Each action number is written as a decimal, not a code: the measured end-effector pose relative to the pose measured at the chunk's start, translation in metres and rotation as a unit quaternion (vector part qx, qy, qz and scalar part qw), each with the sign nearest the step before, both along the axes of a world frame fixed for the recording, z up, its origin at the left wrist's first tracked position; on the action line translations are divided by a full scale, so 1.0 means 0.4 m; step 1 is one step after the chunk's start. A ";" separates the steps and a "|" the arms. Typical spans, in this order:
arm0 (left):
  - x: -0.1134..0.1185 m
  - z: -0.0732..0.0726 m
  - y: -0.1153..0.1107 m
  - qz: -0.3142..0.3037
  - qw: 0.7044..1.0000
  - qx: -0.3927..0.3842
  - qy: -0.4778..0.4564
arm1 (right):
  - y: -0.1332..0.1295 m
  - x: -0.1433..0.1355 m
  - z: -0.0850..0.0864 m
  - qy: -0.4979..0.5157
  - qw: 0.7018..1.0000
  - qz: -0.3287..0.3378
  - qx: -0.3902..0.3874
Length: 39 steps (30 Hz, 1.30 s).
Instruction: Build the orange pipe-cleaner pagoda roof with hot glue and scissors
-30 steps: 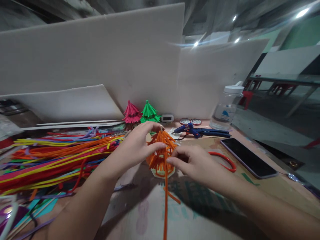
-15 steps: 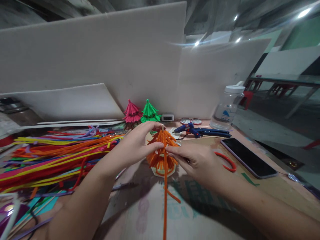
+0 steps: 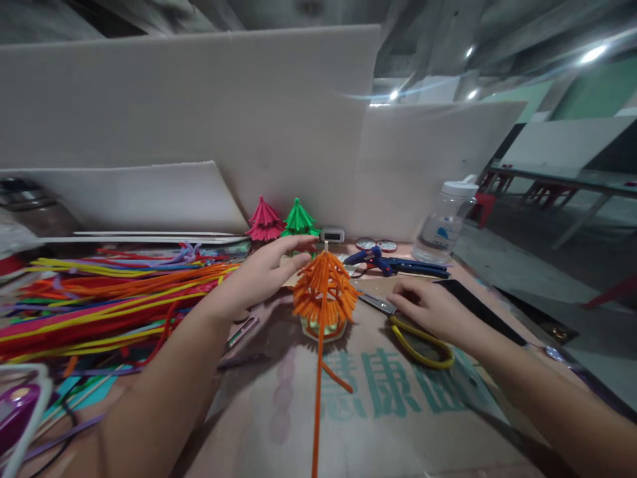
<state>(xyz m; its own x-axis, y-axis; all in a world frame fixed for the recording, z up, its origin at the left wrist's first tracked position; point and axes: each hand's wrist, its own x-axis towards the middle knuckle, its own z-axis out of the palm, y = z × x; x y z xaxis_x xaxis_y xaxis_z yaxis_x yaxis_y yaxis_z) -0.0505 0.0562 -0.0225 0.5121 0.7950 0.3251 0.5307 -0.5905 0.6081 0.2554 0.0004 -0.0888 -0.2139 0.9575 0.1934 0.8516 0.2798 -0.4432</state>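
Observation:
An orange pipe-cleaner tree (image 3: 326, 292) stands on a pale base at the middle of the table, a stick tip showing at its top. One long orange strand (image 3: 318, 398) hangs from it toward me. My left hand (image 3: 263, 272) is just left of the tree, fingers apart, holding nothing. My right hand (image 3: 423, 302) is right of the tree above the scissors (image 3: 421, 342), which have yellow-looking handles; its fingers are curled, and whether they touch anything is unclear.
Colourful pipe cleaners (image 3: 124, 299) cover the left side. Pink (image 3: 265, 219) and green (image 3: 298, 219) trees stand behind. A blue glue gun (image 3: 373, 259), a water bottle (image 3: 442, 222) and a dark phone (image 3: 478, 309) are at the right.
Both hands have let go of the orange tree. My right hand has moved right, near the scissors, now visible there; my left hand has drawn slightly left and opened.

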 end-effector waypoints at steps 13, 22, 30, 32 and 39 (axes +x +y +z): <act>-0.073 -0.101 -0.016 0.095 0.983 -0.096 0.123 | 0.023 0.072 -0.147 -0.113 0.991 -0.002 -0.074; -0.045 -0.203 -0.035 -0.015 0.987 -0.141 0.076 | 0.028 0.148 -0.069 0.068 0.993 -0.032 -0.087; -0.004 -0.268 -0.028 -0.063 0.996 -0.058 -0.015 | -0.068 0.134 0.050 0.146 0.968 0.170 -0.115; -0.005 -0.264 -0.032 -0.054 0.997 -0.055 -0.007 | -0.087 0.124 0.064 0.128 0.960 0.186 -0.168; -0.008 -0.258 -0.035 -0.007 0.999 -0.013 0.046 | -0.069 0.130 0.065 0.080 0.948 0.183 -0.247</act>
<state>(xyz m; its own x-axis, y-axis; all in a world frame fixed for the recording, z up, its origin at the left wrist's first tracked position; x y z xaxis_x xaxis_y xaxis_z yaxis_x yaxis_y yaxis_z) -0.0537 0.0424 -0.1256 0.5498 0.7952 0.2557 0.5763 -0.5827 0.5730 0.3074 -0.0271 -0.0628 -0.5549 0.8071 -0.2016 0.6488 0.2682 -0.7121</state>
